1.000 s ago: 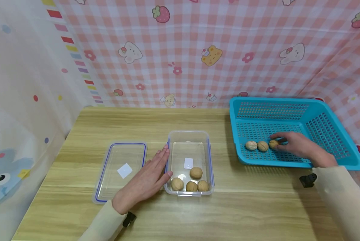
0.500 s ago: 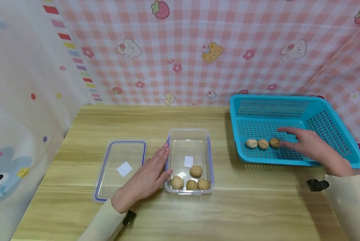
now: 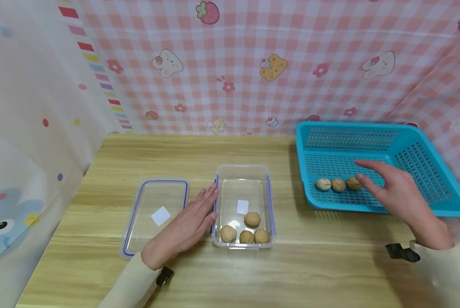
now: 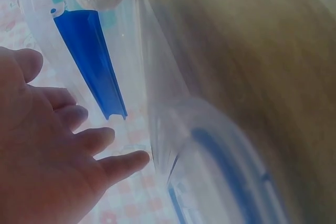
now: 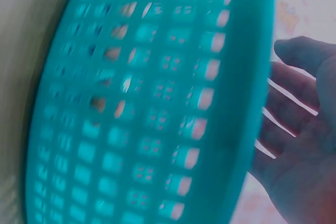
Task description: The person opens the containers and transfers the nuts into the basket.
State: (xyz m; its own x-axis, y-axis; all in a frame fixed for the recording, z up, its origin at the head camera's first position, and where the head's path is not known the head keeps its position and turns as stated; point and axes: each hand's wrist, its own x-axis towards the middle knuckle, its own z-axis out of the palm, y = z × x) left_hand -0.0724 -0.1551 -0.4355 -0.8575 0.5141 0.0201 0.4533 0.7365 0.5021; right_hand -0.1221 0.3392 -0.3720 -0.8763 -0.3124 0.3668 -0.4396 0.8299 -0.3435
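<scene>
In the head view a row of three walnuts [image 3: 338,185] lies in the turquoise plastic basket [image 3: 306,171]. My right hand [image 3: 401,194] hovers over the basket's front rim with thumb and fingers spread and nothing between them; its thumb tip overlaps the rightmost walnut [image 3: 353,184]. Several more walnuts [image 3: 252,219] lie near the front end of a clear container [image 3: 241,188] with blue side clips. My left hand [image 3: 183,229] lies with straight fingers along the container's left side. In the left wrist view a blue clip [image 4: 90,61] shows just past those fingers.
A clear lid [image 3: 152,231] with a blue seal lies on the wooden table [image 3: 310,265], left of the container and partly under the left hand in this view. A pink checked cloth [image 3: 230,51] hangs behind the table, with a white printed cloth on the left.
My right hand has drawn back from the rightmost walnut, rising and spreading its fingers. That walnut now sits slightly further right. The left hand stays at the container.
</scene>
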